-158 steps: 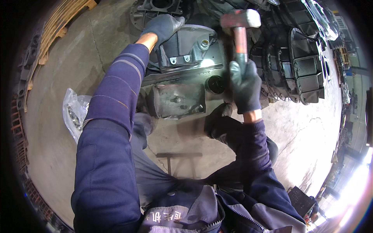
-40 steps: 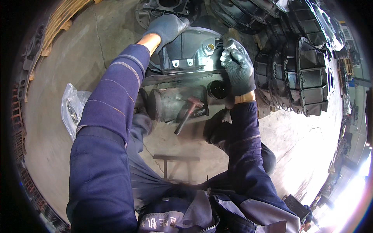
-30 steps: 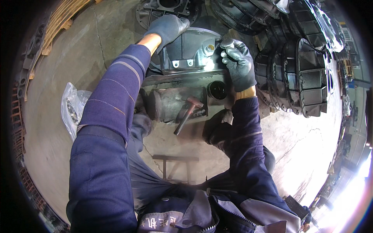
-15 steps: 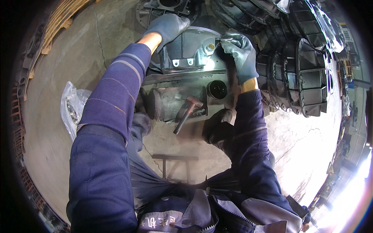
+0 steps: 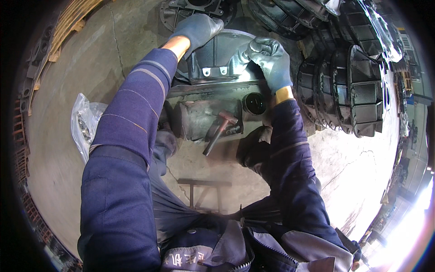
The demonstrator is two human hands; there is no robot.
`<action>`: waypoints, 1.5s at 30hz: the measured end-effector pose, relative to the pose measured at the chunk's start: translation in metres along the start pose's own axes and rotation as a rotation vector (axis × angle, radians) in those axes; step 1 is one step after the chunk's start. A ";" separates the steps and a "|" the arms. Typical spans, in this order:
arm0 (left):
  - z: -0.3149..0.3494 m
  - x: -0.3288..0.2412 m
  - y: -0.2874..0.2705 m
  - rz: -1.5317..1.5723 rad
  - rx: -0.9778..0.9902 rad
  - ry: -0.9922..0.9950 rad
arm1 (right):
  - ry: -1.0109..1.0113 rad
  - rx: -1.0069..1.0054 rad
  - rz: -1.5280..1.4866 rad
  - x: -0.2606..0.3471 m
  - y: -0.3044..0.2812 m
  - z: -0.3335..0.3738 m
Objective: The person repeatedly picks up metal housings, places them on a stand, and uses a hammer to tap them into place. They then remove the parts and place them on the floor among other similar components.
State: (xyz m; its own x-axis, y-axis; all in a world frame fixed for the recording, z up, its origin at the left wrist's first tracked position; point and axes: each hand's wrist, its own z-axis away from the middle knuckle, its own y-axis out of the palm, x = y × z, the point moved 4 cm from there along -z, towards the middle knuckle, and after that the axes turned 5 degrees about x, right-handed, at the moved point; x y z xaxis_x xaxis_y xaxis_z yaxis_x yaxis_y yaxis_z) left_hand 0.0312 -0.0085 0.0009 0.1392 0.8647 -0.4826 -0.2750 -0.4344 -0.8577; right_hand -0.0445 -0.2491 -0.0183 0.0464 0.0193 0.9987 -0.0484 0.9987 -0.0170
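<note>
Housing (image 5: 213,56): dark casting at 12 o'clock in my view, standing on a dark plate (image 5: 216,88). Clock below is centred on it.
Boss (image 5: 239,58): on its 3 o'clock side, mouth mostly covered by the right glove.
Right hand (image 5: 270,56): at 3 o'clock, fingers curled well in, tips at the boss. Can't tell if anything is pinched, or whether it's touching.
Left hand (image 5: 198,31): at 11 o'clock, palm down over the upper edge, fingers close together. Looks like a brace; how tightly it grips, can't tell, underside hidden.
Step, my read: close finger work at the boss. I'd keep steady left-hand load so the casting doesn't rock, come in square to the boss axis, press lightly, and roll the knuckles aside so I can see the mouth.
Versus half a second back: right hand has come in from beside the boss and now hides its opening; left hand unchanged.
Versus about five seconds back: right hand had the hammer (image 5: 219,132) up; now it lies across the tray (image 5: 192,119) at 6 o'clock, handle over the near edge.
Round black cup (image 5: 254,113): 5 o'clock, just beside the tray.
Stacked ribbed castings (image 5: 362,90): 3 o'clock, clear of the right wrist.
Clear bag (image 5: 84,120): 8 o'clock, well apart.
</note>
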 end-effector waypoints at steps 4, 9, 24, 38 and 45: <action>-0.007 0.004 0.001 -0.041 0.002 0.039 | -0.153 -0.001 0.265 0.002 -0.001 0.008; 0.000 -0.002 0.002 -0.054 -0.090 0.075 | -0.148 -0.339 0.451 -0.066 -0.018 0.083; -0.004 0.000 -0.001 -0.030 -0.047 0.043 | 0.789 -0.011 -0.537 -0.340 0.103 0.295; 0.003 -0.003 -0.003 0.027 0.022 -0.013 | 0.288 -0.232 -0.042 0.009 -0.032 0.212; -0.005 0.001 0.000 0.014 0.048 -0.043 | -0.477 -0.496 0.775 0.201 -0.070 0.139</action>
State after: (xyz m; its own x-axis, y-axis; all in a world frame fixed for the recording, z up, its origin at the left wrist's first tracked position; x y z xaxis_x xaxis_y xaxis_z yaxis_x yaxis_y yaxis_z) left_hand 0.0358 -0.0089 -0.0005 0.0939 0.8692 -0.4854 -0.3219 -0.4349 -0.8410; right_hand -0.1705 -0.3221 0.1900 -0.2275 0.7518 0.6189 0.5244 0.6301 -0.5727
